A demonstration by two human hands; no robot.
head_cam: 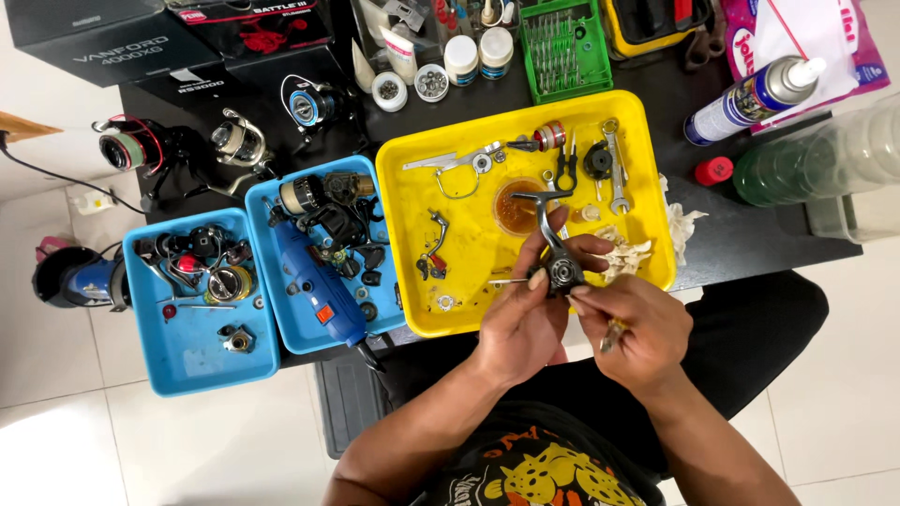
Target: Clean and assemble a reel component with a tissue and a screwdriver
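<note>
I hold the dark reel body [561, 264] over the near edge of the yellow tray [412, 159], just above its front rim, with the bare gear opening facing up toward me. My left hand [521, 319] is wrapped closed around the body from the left, thumb and forefinger pinching its side, and a thin metal pin or driver shaft [504, 280] projects leftward from between those fingers. My right hand [636, 330] is curled nearly shut; its fingertips rest against the right side of the body, and a small brass-coloured piece [611, 334] is tucked in the palm, too small to identify. I judge this to be the stage of working at the open gear housing, with the body stripped and loose parts laid out in the tray: a bail wire [459, 165], a spanner [616, 164], a small dish of amber fluid [517, 207] and crumpled wipes [623, 253]. The next move would call for a steady left-hand grip and fine fingertip work at the housing. Two blue trays [197, 361] of parts sit to my left.
</note>
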